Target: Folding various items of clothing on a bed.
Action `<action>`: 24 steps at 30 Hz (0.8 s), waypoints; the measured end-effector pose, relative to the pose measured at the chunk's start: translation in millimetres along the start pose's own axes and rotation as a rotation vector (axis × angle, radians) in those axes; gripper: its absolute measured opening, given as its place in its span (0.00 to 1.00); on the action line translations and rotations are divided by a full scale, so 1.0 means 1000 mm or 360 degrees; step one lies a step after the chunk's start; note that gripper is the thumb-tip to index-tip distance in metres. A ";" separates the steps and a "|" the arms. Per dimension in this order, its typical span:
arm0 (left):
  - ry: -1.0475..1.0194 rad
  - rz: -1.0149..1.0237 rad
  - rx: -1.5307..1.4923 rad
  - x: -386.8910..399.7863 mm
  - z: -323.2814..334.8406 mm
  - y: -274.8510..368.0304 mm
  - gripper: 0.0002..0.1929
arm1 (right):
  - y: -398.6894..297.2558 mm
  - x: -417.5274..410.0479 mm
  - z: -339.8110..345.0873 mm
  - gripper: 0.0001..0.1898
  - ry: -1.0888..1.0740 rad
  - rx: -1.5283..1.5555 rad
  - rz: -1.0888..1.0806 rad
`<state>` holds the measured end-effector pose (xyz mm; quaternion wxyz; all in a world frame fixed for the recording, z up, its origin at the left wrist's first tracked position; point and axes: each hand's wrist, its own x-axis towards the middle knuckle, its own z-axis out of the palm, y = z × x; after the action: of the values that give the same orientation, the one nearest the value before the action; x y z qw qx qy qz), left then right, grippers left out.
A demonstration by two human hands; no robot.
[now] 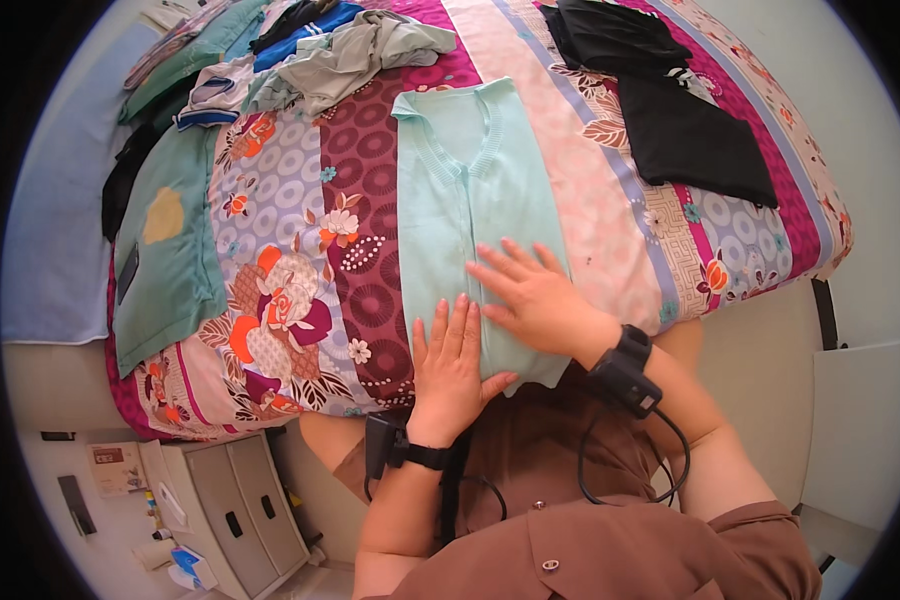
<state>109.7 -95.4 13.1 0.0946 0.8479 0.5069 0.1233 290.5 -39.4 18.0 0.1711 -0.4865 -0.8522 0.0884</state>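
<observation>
A mint-green knit cardigan (435,225) lies flat on the bed, its ribbed V-neck facing away from me and its sides tucked under into a narrow rectangle. Both palms rest on it. My left hand (450,367) presses near the hem with fingers pointing up along the front placket. Farther up, my right hand (529,292) lies across the right half, fingers spread towards the placket. Neither hand grips the fabric. No sleeves show; they seem to be underneath.
Folded black garments (690,135) lie at right on the patterned bedspread (277,187). Crumpled clothes (345,60) are heaped at the far left. A green pillow (172,277) carries a dark phone-like object (128,274). A drawer cabinet (232,502) stands at lower left. Cables hang from both wrist devices.
</observation>
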 end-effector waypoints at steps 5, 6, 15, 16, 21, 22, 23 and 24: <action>-0.0104 -0.0038 -0.0128 0.003 -0.017 -0.001 0.48 | 0.049 0.014 -0.022 0.29 0.0359 -0.0260 0.0339; -0.0064 -0.0005 -0.0150 0.008 -0.020 0.001 0.43 | 0.072 0.010 -0.021 0.29 0.0373 -0.0269 0.0351; 0.0438 -0.0295 -0.0349 0.164 -0.073 -0.072 0.19 | 0.109 0.008 -0.005 0.23 0.0595 -0.0285 0.0408; 0.0451 -0.0237 -0.0358 0.190 -0.064 -0.096 0.20 | 0.111 0.008 -0.003 0.22 0.0669 -0.0284 0.0385; 0.0306 -0.0410 -0.0255 0.283 -0.044 -0.150 0.26 | 0.114 0.007 -0.004 0.20 0.0743 -0.0325 0.0415; 0.0301 -0.0399 -0.0246 0.292 -0.037 -0.169 0.26 | 0.110 0.010 -0.002 0.20 0.0735 -0.0309 0.0400; 0.0346 -0.0515 -0.0428 0.300 -0.031 -0.188 0.26 | 0.107 0.014 -0.002 0.20 0.0728 -0.0295 0.0381; 0.0361 -0.0608 -0.0639 0.312 -0.023 -0.180 0.27 | 0.109 0.011 -0.002 0.20 0.0728 -0.0300 0.0404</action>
<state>94.7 264.8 19.1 0.2247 0.6823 0.6301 0.2949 373.0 26.2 -12.8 0.3005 -0.6105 -0.7281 -0.0827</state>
